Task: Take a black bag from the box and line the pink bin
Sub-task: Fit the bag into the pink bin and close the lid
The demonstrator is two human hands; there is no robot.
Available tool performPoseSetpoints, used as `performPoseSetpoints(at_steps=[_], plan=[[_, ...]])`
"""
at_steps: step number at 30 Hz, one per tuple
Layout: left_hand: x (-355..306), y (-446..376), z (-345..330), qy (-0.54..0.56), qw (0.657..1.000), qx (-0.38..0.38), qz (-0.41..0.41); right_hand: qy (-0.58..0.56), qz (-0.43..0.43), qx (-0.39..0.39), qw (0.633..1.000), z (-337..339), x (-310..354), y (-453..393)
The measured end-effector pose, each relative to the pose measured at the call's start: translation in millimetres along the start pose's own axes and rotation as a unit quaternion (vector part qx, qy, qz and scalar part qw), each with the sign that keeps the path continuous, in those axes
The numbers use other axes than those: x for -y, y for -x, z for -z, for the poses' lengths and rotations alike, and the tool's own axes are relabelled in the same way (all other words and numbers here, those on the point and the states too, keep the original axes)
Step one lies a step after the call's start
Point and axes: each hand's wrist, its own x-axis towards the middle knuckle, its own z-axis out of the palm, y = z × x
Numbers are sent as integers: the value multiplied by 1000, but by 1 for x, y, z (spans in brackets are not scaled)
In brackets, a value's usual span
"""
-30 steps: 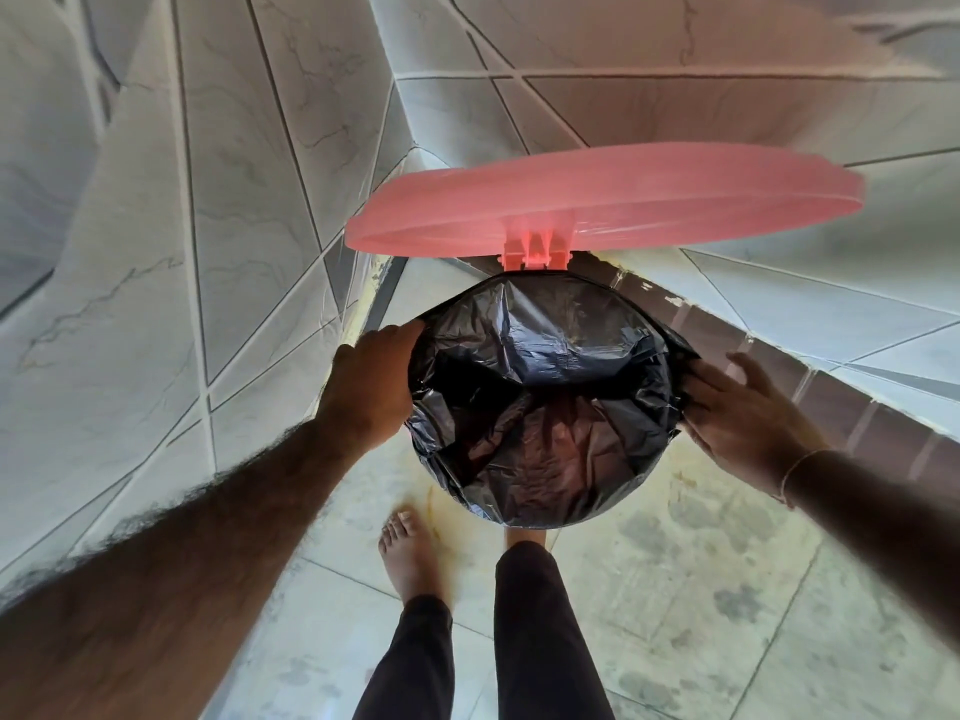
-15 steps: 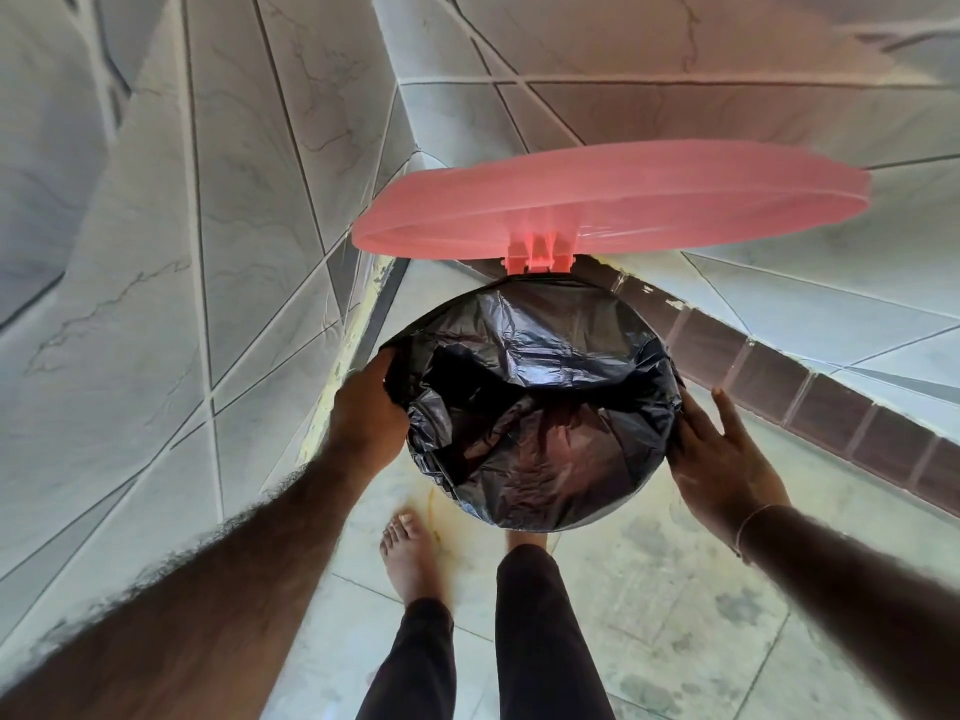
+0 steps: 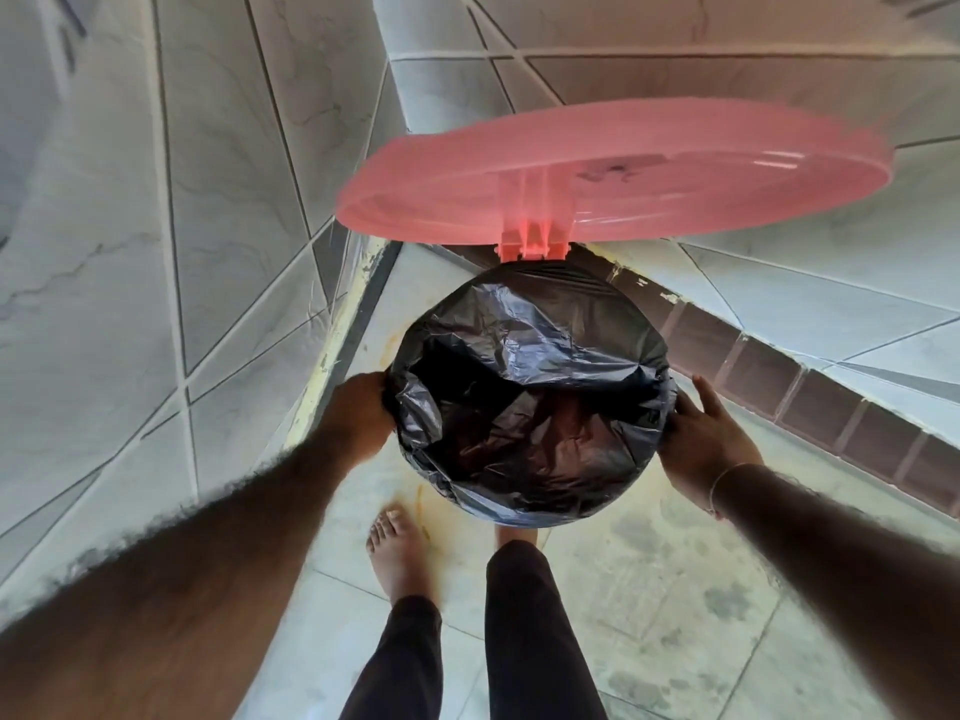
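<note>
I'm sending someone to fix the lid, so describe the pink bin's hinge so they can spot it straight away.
Find the big round pink lid standing open in the tiled corner. Just beneath its near edge, above the black bag stretched over the bin's mouth, sits the hinge. It is a small ribbed bracket, brighter orange-pink than the lid.

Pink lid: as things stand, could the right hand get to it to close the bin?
Probably yes. The right hand rests open against the black bag at the bin's side, and the raised pink lid stands just above with nothing between them.
</note>
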Motion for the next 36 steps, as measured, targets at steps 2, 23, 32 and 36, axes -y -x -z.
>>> performPoseSetpoints(at_steps=[2, 23, 32, 36], plan=[[-1, -9, 3, 110, 992, 6, 68, -60, -21, -48, 997, -10, -6, 0], [3, -7, -2, 514, 815, 116, 241, -592, -303, -77, 743, -7, 0, -11], [-6, 7, -8, 510, 830, 40, 222, -856, -450, -17, 252, 5, 24, -21], [-10, 3, -2, 456, 861, 50, 218, -868, -384, 50, 310, 8, 12, -19]])
